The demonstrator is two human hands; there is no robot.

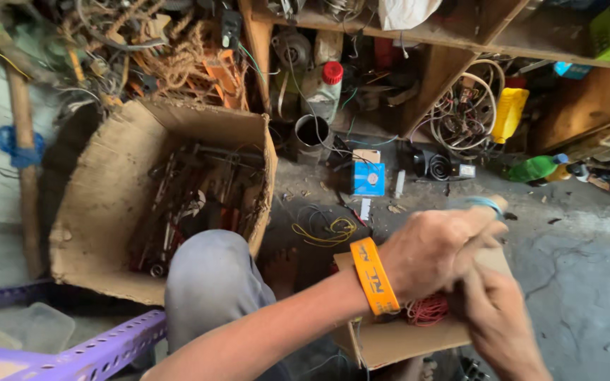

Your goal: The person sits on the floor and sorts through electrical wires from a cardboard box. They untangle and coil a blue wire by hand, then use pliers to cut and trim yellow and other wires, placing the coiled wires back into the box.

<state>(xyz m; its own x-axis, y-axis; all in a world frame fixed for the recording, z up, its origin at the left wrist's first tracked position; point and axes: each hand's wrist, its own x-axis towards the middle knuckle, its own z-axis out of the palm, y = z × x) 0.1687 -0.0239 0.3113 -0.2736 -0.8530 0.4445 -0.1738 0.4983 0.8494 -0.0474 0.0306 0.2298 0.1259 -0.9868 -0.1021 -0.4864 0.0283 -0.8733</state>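
My left hand [435, 250], with an orange wristband on its wrist, is closed around a thin stick-like piece wrapped in pale blue at its far end [483, 204]. Close below it my right hand [492, 317] has its fingers curled at the same spot; what it grips is hidden behind the left hand. Both hands hover over a small open cardboard box [397, 339] that holds a coil of red wire [428, 309]. My knee in grey cloth [210, 279] is at the lower left of the hands.
A big open cardboard box [107, 204] full of rusty metal tools stands on the left. Yellow wire [326, 231], a blue packet [368, 178], a metal can [312, 134], bottles and cable coils lie by wooden shelves. A purple perforated rail [100, 349] crosses the lower left.
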